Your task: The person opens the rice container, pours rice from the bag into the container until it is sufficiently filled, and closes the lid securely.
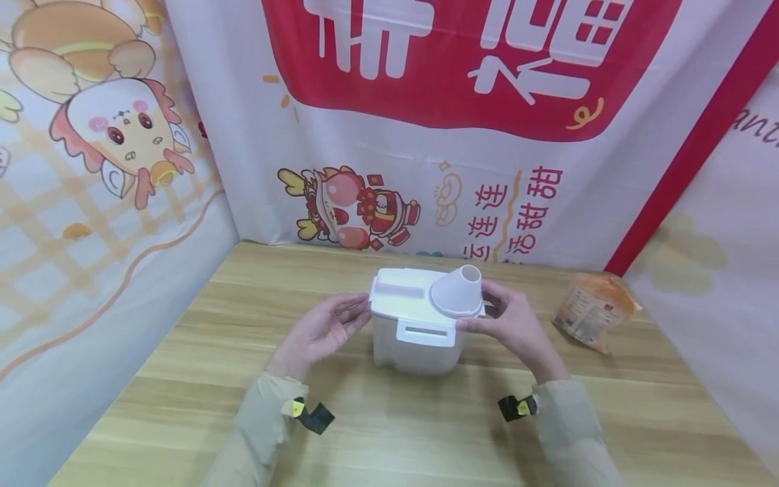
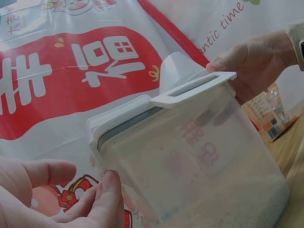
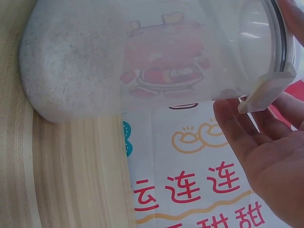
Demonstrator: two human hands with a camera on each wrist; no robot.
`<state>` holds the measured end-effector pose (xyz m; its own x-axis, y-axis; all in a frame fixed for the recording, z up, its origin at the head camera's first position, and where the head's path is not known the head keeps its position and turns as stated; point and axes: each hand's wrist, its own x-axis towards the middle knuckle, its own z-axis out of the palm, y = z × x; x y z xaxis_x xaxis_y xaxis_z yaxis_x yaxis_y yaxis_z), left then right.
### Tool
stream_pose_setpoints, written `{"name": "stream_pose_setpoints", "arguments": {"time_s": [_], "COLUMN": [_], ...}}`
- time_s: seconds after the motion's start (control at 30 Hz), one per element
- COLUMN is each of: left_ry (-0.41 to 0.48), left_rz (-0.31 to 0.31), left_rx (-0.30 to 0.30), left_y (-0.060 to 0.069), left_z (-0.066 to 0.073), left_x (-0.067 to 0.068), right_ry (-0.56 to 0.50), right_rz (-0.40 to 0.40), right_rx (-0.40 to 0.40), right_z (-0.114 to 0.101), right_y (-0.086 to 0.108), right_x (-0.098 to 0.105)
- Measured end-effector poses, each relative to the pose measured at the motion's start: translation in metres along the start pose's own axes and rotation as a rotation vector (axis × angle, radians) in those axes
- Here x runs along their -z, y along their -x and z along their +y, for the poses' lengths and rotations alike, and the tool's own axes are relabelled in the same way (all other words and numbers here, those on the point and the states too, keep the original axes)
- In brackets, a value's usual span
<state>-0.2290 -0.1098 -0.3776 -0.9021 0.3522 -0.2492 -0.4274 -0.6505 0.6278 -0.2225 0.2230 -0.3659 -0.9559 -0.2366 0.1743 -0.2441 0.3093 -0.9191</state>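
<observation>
A translucent container (image 1: 416, 352) with a white lid (image 1: 398, 287) stands on the wooden table; pale grains show low inside it in the right wrist view. A white cone-shaped spout (image 1: 458, 291) rises at the lid's right. My right hand (image 1: 517, 328) holds the lid's right end, thumb at the front edge and fingers behind. At the left end, my left hand (image 1: 322, 331) has its fingertips at the lid's edge, fingers loosely bent, palm up. In the left wrist view, the front clip (image 2: 194, 90) sticks out from the lid.
An orange and clear packet (image 1: 593, 311) lies at the table's right rear. Printed cloth (image 1: 377, 149) hangs behind the table (image 1: 402, 433) and along both sides.
</observation>
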Motion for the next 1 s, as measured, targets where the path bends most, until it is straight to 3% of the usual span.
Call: {"name": "stream_pose_setpoints", "arguments": {"time_s": [0.27,0.43,0.8,1.0], "left_ry": [-0.075,-0.125,-0.179,-0.184], "left_rz": [-0.006,-0.049,-0.055,-0.023], "left_rx": [0.028,0.055,0.175,0.233], "left_y": [-0.004,-0.007,-0.019,-0.024], "left_z": [0.001,0.008,0.024,0.027], "left_x": [0.003,0.002,0.002,0.001], "right_ry": [-0.016,-0.011,-0.009,-0.015], "right_rz": [0.005,0.008,-0.004,-0.006], "right_rx": [-0.026,-0.03,-0.017,-0.025], "right_z": [0.001,-0.002,-0.003,-0.003], "right_y": [0.004,0.004,0.001,0.001], "right_x": [-0.001,-0.002,0.0,0.001]}}
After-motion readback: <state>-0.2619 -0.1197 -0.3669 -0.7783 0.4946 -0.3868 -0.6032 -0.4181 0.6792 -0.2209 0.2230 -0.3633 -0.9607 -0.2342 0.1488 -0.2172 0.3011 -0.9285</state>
